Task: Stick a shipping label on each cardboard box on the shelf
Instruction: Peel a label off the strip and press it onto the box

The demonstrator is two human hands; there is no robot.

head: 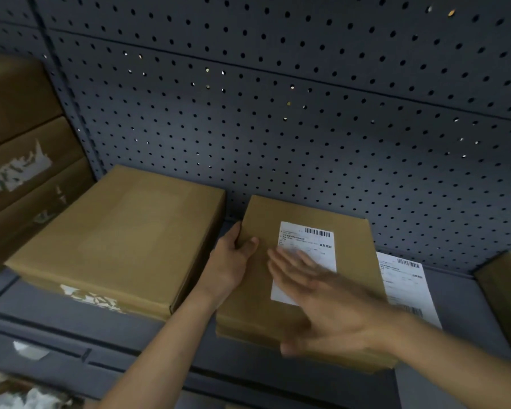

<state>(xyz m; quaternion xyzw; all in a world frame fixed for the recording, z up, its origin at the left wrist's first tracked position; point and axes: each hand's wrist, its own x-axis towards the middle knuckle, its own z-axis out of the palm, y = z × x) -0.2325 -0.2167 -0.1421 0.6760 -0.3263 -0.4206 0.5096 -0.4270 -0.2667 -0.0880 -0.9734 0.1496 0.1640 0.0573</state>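
A dark grey metal shelf (56,320) with a pegboard back panel (278,113) holds a small cardboard box (257,290) at centre. The left hand (230,267) grips its left edge, thumb on top. The right hand (331,308), blurred, lies flat with fingers straight on the box's white shipping label (310,249). A larger box (121,240) sits beside it on the left, and a spare label (404,284) lies on the right.

dim light – a slate-grey pegboard back panel (307,98) fills twelve o'clock, glints in some holes; steel upright (68,98) at ten o'clock, grey shelf (457,293) at four.
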